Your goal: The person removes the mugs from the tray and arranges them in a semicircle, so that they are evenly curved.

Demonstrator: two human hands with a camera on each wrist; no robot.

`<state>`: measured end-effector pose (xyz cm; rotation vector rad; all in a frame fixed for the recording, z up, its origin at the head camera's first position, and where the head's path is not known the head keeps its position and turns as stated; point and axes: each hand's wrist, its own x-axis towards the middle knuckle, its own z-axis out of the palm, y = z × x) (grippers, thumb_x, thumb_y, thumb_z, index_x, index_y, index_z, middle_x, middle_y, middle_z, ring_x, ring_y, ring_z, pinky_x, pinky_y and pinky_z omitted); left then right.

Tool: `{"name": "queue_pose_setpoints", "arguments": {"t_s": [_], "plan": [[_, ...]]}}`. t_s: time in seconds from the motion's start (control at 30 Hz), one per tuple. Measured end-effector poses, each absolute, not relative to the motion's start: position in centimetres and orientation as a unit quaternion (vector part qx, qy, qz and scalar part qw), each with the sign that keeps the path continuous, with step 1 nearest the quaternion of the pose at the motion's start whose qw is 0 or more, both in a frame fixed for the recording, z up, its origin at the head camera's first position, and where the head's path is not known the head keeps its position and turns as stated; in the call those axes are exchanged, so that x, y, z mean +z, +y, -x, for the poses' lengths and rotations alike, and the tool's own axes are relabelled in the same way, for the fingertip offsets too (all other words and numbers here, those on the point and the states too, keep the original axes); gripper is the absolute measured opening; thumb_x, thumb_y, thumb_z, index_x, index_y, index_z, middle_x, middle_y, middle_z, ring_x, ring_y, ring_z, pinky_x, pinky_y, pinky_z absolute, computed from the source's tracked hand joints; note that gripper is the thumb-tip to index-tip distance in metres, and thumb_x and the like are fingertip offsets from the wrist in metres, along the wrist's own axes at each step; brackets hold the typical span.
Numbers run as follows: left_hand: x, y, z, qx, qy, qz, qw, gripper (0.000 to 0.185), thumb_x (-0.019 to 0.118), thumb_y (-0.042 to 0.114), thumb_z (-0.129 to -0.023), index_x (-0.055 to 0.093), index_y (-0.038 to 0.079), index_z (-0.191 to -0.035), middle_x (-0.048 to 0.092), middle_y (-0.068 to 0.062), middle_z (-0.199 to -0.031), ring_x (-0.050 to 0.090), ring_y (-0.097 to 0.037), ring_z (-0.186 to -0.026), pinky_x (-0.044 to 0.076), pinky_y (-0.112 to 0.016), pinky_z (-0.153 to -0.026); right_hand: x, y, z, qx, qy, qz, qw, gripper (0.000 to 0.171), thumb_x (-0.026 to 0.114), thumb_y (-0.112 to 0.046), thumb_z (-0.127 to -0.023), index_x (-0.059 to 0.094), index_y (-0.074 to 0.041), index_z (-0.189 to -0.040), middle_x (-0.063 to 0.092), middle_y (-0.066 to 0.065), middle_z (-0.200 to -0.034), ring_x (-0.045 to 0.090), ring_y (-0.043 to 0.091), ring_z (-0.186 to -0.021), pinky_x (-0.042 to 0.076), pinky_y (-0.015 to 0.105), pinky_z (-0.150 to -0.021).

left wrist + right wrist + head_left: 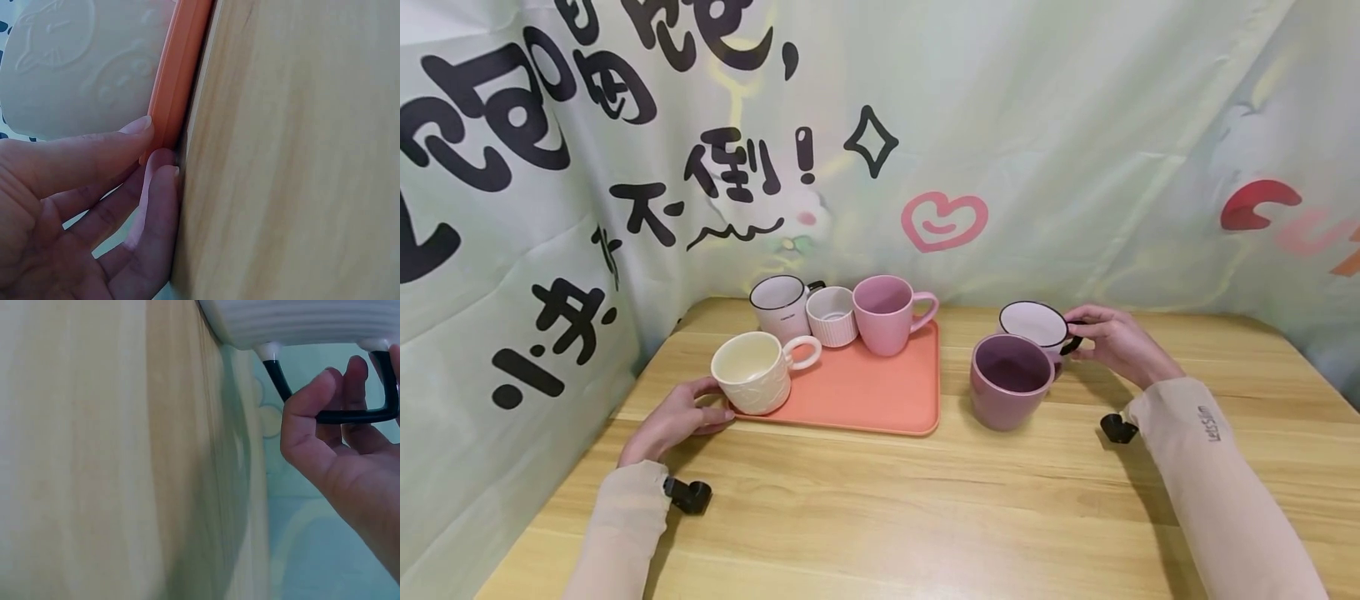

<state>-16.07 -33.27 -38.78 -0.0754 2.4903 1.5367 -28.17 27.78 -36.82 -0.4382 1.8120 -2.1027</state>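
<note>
My left hand (679, 417) pinches the front left corner of an orange-pink tray (865, 396). In the left wrist view the thumb (134, 127) lies on the tray's rim (175, 75) with fingers below it. Just beside this hand a cream mug (752, 383) with raised animal patterns stands on the tray. Over on the right, my right hand (1116, 343) grips the black handle (350, 417) of a white mug (300, 322) with a black rim. A mauve cup (1009, 392) stands in front and partly hides that mug. Whether the white mug touches the table cannot be told.
Along the tray's back stand another black-rimmed white mug (781, 312), a small ribbed white cup (832, 321) and a pink mug (886, 321). The wooden table (925, 508) reaches back to a printed curtain (1060, 167). Black wrist cameras hang by both sleeves.
</note>
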Motion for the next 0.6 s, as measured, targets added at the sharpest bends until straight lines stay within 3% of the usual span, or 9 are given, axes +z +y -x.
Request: {"name": "queue_pose_setpoints", "arguments": {"t_s": [0.3,0.43,0.5,0.6], "plan": [[-38.6,-33.3,16.1,0.524,0.844,0.029,0.106,0.067,0.068,-0.007,-0.092,0.032,-0.018,-0.147,0.025,-0.043,-0.152,0.062,-0.022,-0.109,0.058,-0.029,-0.084,-37.2,27.8,28.8,-0.742,0.625,0.185,0.159,0.035,0.044,0.005,-0.105,0.074,-0.012,-0.104,0.065,0.003,-0.096,0.060,0.016,-0.083,0.049,0.028,-0.069],[-38.6,-33.3,16.1,0.521,0.847,0.027,0.104,0.067,0.068,-0.006,-0.092,0.033,-0.018,-0.147,0.026,-0.042,-0.152,0.060,-0.027,-0.113,0.058,-0.030,-0.085,-36.4,27.9,28.8,-0.681,0.690,0.191,0.155,0.028,0.044,-0.005,-0.108,0.071,-0.014,-0.109,0.065,0.000,-0.099,0.058,0.014,-0.087,0.050,0.028,-0.070],[-38.7,-33.3,16.1,0.521,0.847,0.028,0.103,0.067,0.068,-0.007,-0.092,0.033,-0.018,-0.147,0.026,-0.042,-0.152,0.059,-0.030,-0.116,0.058,-0.030,-0.084,-35.7,27.9,28.8,-0.622,0.748,0.178,0.148,0.023,0.044,-0.015,-0.110,0.067,-0.011,-0.117,0.064,-0.005,-0.102,0.057,0.011,-0.091,0.053,0.030,-0.075],[-38.9,-33.3,16.0,0.522,0.846,0.026,0.105,0.067,0.068,-0.006,-0.092,0.032,-0.019,-0.147,0.026,-0.042,-0.152,0.058,-0.032,-0.118,0.058,-0.030,-0.084,-34.4,27.8,29.1,-0.546,0.812,0.148,0.143,0.035,0.042,-0.026,-0.111,0.054,0.001,-0.131,0.062,-0.010,-0.106,0.058,0.005,-0.096,0.055,0.034,-0.083]]}}
